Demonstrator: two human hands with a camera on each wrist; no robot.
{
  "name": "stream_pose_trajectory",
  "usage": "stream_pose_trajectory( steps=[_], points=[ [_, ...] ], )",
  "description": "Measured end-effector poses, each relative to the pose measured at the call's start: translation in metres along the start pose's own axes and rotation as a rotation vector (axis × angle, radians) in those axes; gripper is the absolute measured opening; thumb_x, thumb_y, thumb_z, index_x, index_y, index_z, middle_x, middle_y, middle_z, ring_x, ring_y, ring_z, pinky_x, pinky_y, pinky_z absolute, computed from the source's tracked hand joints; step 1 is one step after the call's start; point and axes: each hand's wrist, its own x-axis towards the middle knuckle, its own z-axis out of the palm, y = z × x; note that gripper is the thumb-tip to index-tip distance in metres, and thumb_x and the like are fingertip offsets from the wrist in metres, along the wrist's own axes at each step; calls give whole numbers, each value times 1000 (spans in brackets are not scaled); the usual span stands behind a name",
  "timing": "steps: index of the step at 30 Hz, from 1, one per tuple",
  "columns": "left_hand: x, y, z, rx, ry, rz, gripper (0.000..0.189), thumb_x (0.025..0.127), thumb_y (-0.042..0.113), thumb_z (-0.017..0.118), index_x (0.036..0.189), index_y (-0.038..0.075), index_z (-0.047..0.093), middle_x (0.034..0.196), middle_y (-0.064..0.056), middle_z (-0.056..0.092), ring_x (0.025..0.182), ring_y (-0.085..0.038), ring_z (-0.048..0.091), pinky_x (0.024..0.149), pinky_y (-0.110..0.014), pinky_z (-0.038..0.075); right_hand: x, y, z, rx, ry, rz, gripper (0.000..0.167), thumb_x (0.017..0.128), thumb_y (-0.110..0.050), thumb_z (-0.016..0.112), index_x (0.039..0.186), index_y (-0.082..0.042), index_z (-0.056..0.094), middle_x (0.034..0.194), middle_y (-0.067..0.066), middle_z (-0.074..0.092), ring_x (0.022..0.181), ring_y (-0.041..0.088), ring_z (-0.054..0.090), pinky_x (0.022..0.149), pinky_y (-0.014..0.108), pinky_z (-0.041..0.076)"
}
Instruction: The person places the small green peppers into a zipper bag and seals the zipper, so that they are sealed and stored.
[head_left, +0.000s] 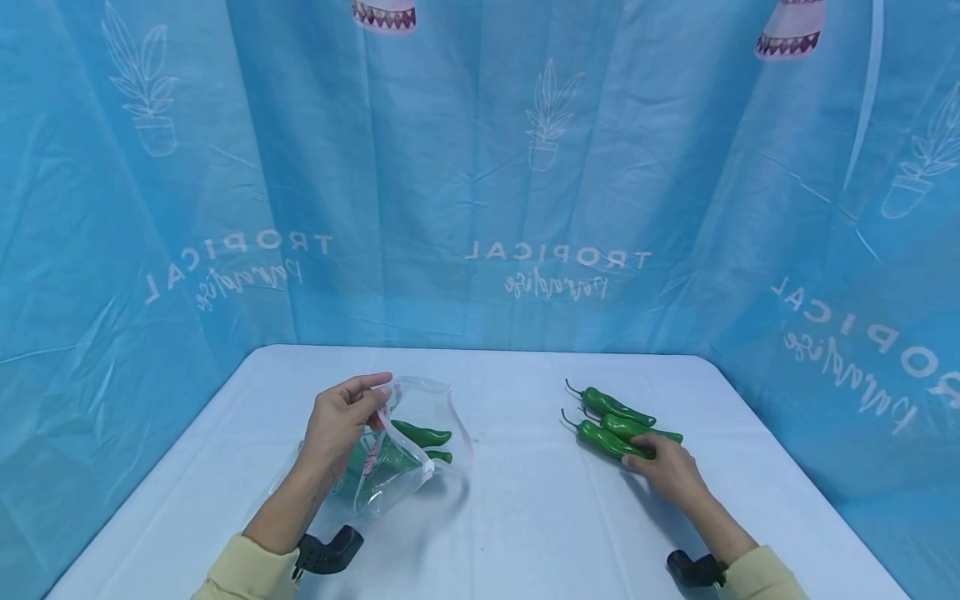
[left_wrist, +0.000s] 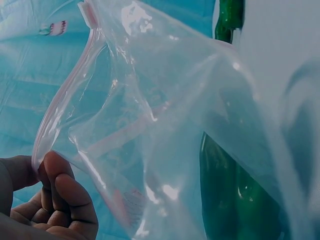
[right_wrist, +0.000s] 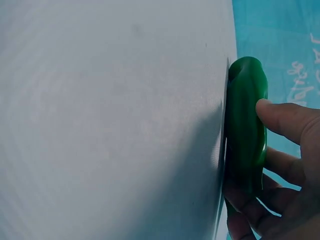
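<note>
My left hand (head_left: 339, 423) pinches the rim of a clear zip bag (head_left: 390, 492) between thumb and fingers, and the bag's mouth gapes to the right. Inside it lie several green chili peppers (left_wrist: 240, 195), with the tips of two showing at the mouth in the head view. On the right side of the table my right hand (head_left: 669, 468) grips the nearest of three green chili peppers (head_left: 600, 437). Its thumb (right_wrist: 285, 117) presses one side of that pepper (right_wrist: 246, 120), and the fingers reach round the other. Two more peppers (head_left: 611, 406) lie just beyond it, stems to the left.
A white-covered table (head_left: 517, 517) stands under both hands. Blue printed curtain (head_left: 480, 208) encloses its back and sides. A black wrist device (head_left: 330, 550) sits on the left wrist, and another black device (head_left: 693, 569) on the right.
</note>
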Motion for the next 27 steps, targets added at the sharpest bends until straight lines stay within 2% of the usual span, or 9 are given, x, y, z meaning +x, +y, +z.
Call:
stream_pose_trajectory(
  steps=[9, 20, 27],
  points=[
    [1, -1, 0, 0, -2, -4, 32, 93, 21, 57, 123, 9, 61, 77, 2, 61, 64, -9, 54, 66, -23, 49, 0, 3, 0, 9, -17, 1, 49, 86, -32, 66, 124, -1, 58, 130, 29, 51, 116, 42, 50, 89, 56, 45],
    [1, -2, 0, 6, 3, 10, 32, 93, 21, 58, 123, 9, 61, 85, -5, 63, 65, -9, 55, 66, -24, 49, 1, 5, 1, 48, -17, 10, 48, 87, -32, 65, 124, -3, 58, 134, 29, 48, 121, 43, 47, 91, 56, 44],
    [1, -2, 0, 12, 5, 0, 33, 93, 21, 57, 123, 10, 61, 86, -5, 63, 65, -10, 55, 67, -22, 48, -2, -2, 0, 85, 4, 6, 48, 87, -33, 66, 126, -4, 58, 136, 28, 47, 124, 44, 44, 96, 59, 40]
  ],
)
